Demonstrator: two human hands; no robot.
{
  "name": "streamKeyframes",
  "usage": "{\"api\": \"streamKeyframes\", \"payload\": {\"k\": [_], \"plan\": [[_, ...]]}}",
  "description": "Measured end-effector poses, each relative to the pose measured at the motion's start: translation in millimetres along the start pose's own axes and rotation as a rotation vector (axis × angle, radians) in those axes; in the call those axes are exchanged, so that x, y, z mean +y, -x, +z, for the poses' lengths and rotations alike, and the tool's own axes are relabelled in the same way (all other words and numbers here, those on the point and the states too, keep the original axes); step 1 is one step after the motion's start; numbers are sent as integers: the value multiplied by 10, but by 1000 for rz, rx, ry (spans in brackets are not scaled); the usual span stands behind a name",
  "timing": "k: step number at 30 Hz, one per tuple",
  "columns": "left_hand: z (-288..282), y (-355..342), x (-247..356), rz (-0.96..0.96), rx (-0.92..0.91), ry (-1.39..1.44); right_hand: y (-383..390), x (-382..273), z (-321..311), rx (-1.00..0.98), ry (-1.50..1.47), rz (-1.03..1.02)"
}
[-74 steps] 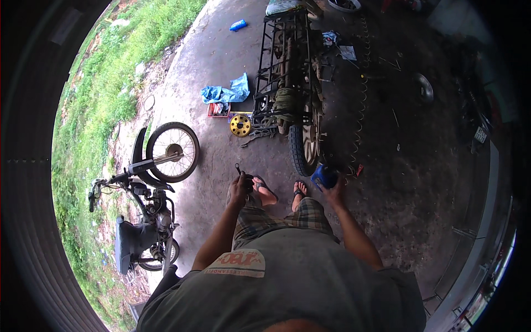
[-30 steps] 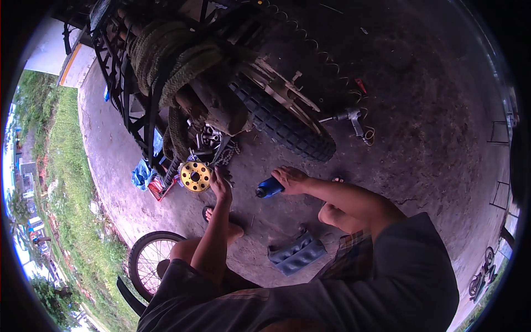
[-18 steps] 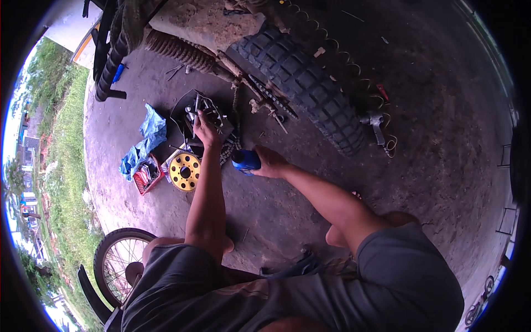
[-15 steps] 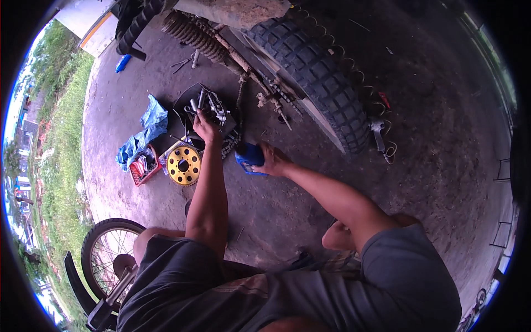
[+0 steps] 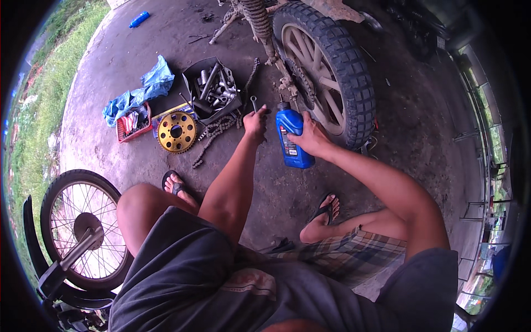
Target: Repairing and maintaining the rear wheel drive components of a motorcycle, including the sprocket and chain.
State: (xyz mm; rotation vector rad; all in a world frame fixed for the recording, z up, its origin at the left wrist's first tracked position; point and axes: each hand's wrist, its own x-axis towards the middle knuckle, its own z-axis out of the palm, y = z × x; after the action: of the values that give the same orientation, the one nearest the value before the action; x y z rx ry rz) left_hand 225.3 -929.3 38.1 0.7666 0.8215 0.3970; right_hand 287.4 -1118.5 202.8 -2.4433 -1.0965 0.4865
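The pale-spoked wheel with a black knobby rubber tyre (image 5: 331, 82) stands ahead of the person, the machine above it cut off by the upper edge. Just left of the wheel's near edge is a blue plastic bottle (image 5: 293, 139) with a black cap pointing away from the person. The right hand (image 5: 312, 136) grasps it, thumb side across its face, the other fingers mostly hidden. The bottle's label carries small print and a white patch near the base, part of it covered by the hand.

The left hand (image 5: 255, 124), farther left of the wheel, is closed around a steel ring spanner (image 5: 254, 102); only the ring end and a short length of shank show.

Well left of the wheel, a black open box (image 5: 224, 114) holds steel sockets, too jumbled to count. Beyond it, a gold round metal sprocket (image 5: 184, 131) with a ring of holes partly covers a flat blue-and-yellow printed packet (image 5: 159, 117), its writing mostly hidden. Farther left are a red plastic basket (image 5: 138, 133) and a crumpled light-blue plastic sheet (image 5: 145, 87). The grey shirt's pale printed panel (image 5: 251, 283), nearer the person than the wheel, is creased and hard to read.
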Motion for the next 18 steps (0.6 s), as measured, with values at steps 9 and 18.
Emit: {"api": "streamKeyframes", "payload": {"k": [9, 18], "plan": [[805, 265, 8, -171, -163, 117, 36, -152, -624, -186, 405, 199], [656, 93, -238, -191, -75, 331, -115, -213, -615, -123, 384, 189]]}}
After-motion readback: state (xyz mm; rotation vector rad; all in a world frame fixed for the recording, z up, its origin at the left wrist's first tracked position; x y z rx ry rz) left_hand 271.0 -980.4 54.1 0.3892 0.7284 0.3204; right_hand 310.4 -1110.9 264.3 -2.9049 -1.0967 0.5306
